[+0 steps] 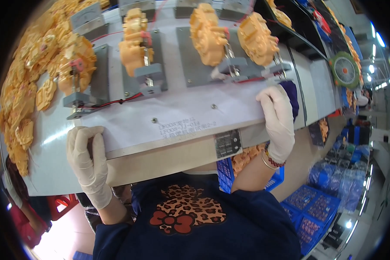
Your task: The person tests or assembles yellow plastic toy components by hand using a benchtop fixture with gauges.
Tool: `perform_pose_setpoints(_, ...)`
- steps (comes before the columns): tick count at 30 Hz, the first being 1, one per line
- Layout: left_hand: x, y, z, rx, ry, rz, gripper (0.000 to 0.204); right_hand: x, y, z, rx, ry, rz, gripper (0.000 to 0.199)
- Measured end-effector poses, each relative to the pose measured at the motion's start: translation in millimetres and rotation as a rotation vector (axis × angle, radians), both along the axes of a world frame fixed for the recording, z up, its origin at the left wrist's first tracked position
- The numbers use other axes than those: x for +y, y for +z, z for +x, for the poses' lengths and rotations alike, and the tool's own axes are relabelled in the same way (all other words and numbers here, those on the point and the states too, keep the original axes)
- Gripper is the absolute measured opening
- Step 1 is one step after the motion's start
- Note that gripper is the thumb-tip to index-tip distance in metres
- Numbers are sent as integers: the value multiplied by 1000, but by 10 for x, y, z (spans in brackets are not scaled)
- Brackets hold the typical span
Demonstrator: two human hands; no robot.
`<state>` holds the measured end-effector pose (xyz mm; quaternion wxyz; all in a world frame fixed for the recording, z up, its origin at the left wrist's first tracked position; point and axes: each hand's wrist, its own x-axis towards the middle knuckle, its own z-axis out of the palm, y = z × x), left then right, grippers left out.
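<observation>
While the white-covered board along the bench front is touched at its ends by left hand and right hand, fingers curled, grip closure indeterminable, red wiring could be strained by uneven shifting.

Base board on the bench, long front edge facing the person. Left hand at its left front corner, right hand at its right end. Four upright parts in a row toward the board's rear, a clamp block before each. Meters behind the row. Loose-part pile left of the board. Rack right rear, fan right of it. Filled crates right of the person, below bench level.
</observation>
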<state>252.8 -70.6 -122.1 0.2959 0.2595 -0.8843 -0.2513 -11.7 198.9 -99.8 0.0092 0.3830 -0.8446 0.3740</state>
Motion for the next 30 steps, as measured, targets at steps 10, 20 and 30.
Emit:
perform_pose_setpoints(10,-47,-106,43,15,20,8,5,-55,-61,-18,-19,-88,-51,9)
perform_pose_setpoints(20,-44,-133,65,47,-10,4,7,-43,-108,27,-10,-115,-66,10)
perform_pose_setpoints(30,-58,-131,75,26,-19,-5,10,-39,-100,35,-49,-125,-115,7)
